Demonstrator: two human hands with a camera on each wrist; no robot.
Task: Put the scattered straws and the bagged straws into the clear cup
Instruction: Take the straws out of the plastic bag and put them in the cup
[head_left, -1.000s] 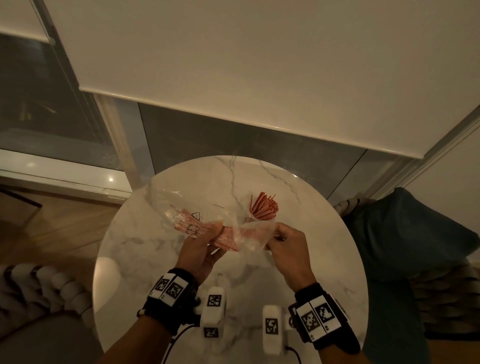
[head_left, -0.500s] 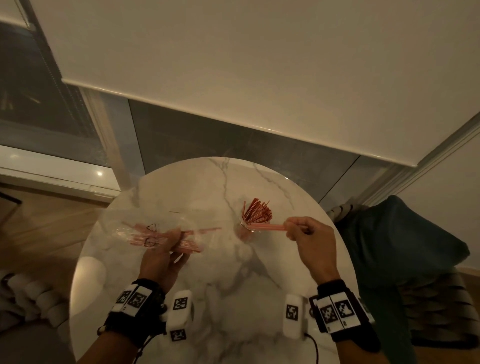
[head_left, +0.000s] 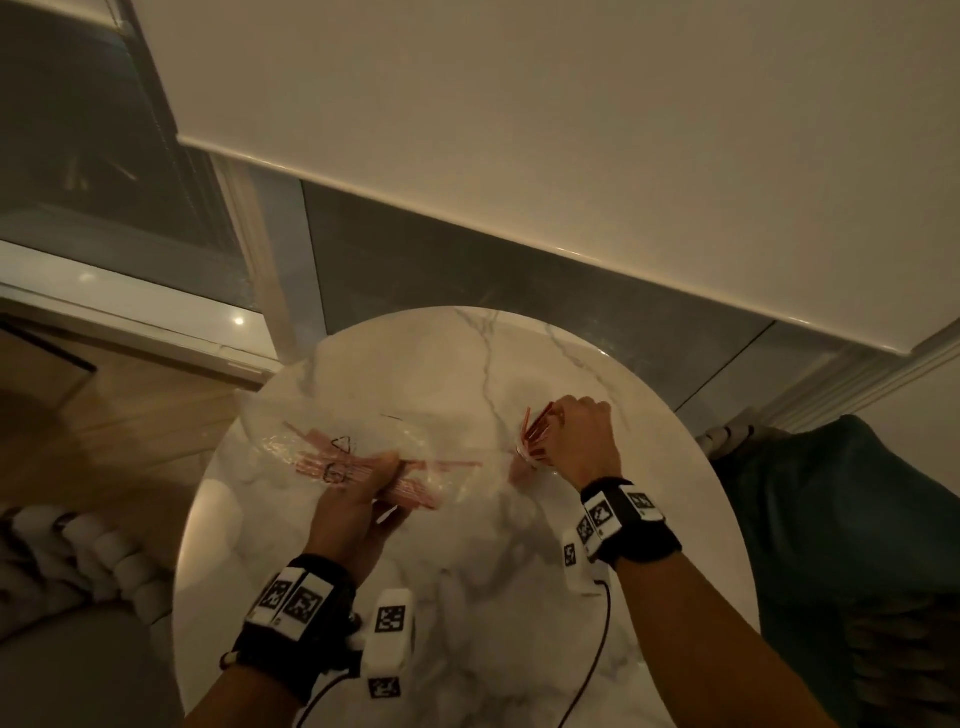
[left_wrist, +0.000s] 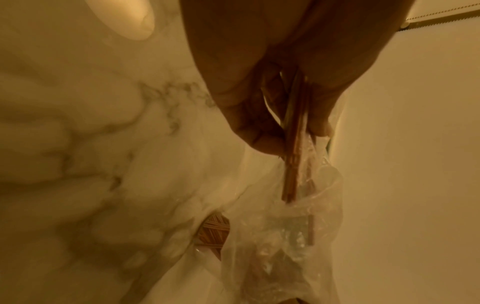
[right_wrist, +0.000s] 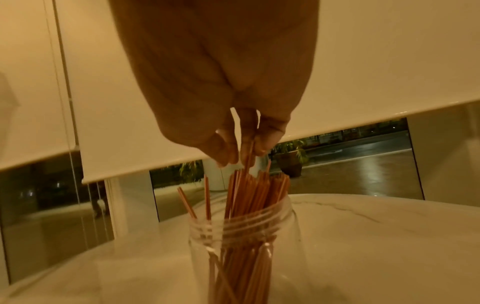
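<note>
Left hand (head_left: 358, 499): curled round a clear plastic bag (head_left: 363, 447) of orange straws, thumb and fingers pinching a few straws through the film; held just above the left half of the tabletop (head_left: 467, 597).
Bagged straws (head_left: 410, 491): lie crosswise inside the crumpled bag, some ends poking past the hand.
Right hand (head_left: 582, 436): over the clear cup (right_wrist: 241, 246), fingertips (right_wrist: 226, 152) pinched on the top of one straw (right_wrist: 249, 156) that reaches down into the bunch.
Clear cup: upright on the right half of the tabletop, with a threaded rim, packed with orange straws (right_wrist: 246, 205) fanning out above the rim.
Tabletop: round, white marble with grey veins.
Behind: a half-lowered roller blind (head_left: 571, 130) over dark window glass.
</note>
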